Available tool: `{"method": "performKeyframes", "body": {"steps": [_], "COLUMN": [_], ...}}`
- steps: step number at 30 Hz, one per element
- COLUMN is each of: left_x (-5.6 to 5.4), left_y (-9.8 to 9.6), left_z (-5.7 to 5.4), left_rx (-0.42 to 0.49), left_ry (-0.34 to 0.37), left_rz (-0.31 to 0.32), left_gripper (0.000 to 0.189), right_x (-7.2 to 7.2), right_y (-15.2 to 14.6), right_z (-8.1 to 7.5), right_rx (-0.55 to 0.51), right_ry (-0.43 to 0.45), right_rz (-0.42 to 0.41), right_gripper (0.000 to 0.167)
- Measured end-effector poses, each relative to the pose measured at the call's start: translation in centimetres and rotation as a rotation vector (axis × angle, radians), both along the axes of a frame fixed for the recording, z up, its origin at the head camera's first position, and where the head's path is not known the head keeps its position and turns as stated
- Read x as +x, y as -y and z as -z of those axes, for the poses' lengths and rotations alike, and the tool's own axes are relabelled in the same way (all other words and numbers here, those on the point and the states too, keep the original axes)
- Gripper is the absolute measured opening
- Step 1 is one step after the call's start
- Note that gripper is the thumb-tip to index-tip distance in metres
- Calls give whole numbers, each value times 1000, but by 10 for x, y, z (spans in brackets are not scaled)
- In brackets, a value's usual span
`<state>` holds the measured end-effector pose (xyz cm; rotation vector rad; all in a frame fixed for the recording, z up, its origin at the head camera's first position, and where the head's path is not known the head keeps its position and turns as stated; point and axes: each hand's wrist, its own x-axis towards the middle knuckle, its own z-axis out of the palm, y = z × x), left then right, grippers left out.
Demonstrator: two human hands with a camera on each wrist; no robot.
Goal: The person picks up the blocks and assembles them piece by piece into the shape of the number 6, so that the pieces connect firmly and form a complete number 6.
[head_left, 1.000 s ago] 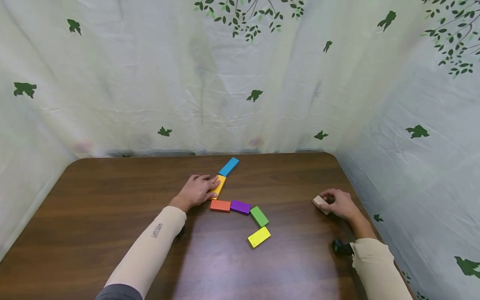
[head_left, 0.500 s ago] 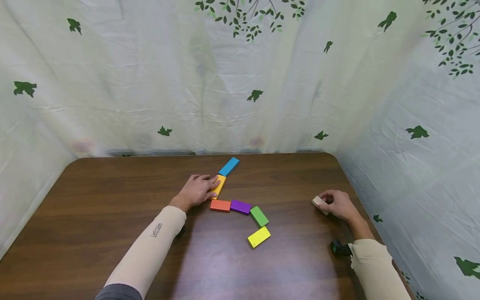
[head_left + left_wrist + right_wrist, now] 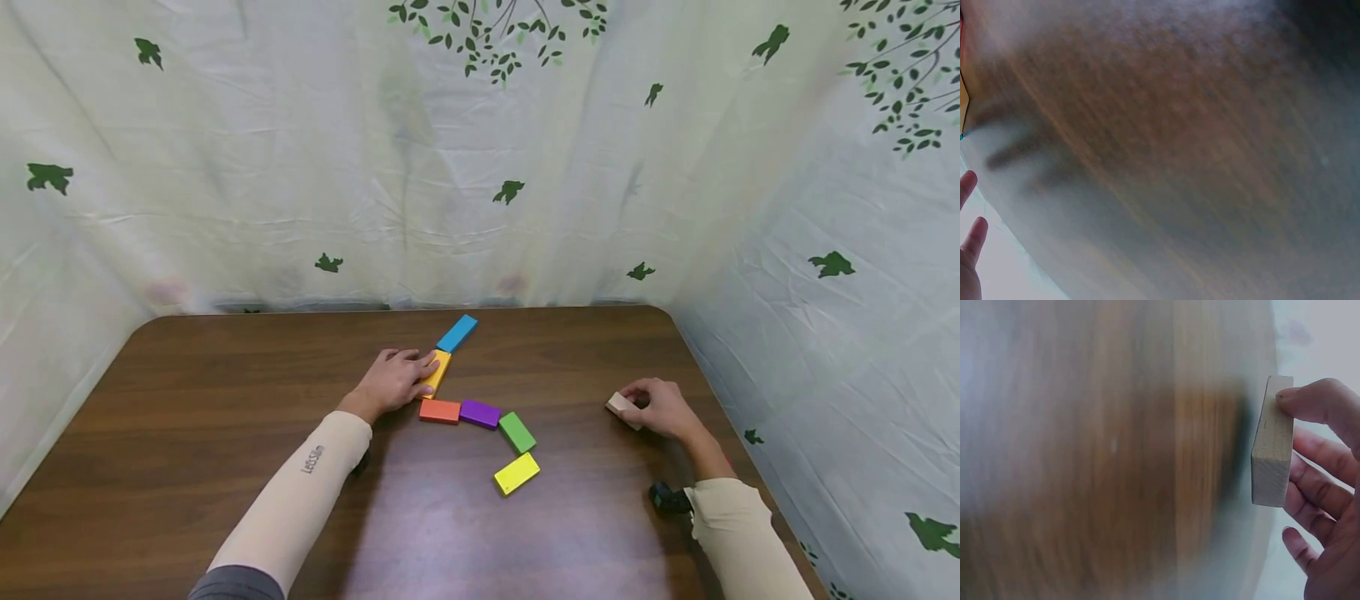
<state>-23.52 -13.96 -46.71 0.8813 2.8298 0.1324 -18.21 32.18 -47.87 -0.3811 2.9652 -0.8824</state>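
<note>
My left hand (image 3: 390,383) rests with its thumb and fingertips on a yellow-orange block (image 3: 441,371), covering part of it. A blue block (image 3: 457,333) lies end to end with that one, toward the back of the table. Nearer me, a red-orange block (image 3: 439,412), a purple block (image 3: 480,414), a green block (image 3: 517,433) and a yellow block (image 3: 517,474) form a bending line. At the right, my right hand (image 3: 663,408) pinches a pale wooden block (image 3: 1272,437) between thumb and fingers, close over the table.
The brown wooden table (image 3: 225,467) has rounded back corners. Behind it and along the right side hangs a white curtain (image 3: 300,167) printed with green birds and leafy branches. A dark device (image 3: 667,498) is strapped at the right wrist.
My right hand has moved a little to the left with the wooden block. The left hand and the coloured blocks stay in place.
</note>
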Motion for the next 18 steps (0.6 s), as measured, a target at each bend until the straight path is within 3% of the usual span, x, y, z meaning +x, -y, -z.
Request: {"method": "performKeyframes", "body": {"steps": [10,18], "left_x": [1,1], "left_y": [1,2], "left_z": [-1,1], "left_rx": [9,15], "left_ry": [0,-34], "left_rz": [-11,19], "left_gripper": [57,56], "right_x": [-2,2], "right_y": [23,45], "right_z": [-9,-18], "right_rx": [-3,-22], "right_ry": [-29,-30], "right_rz": [-109,-163], "right_gripper": [28,23]}}
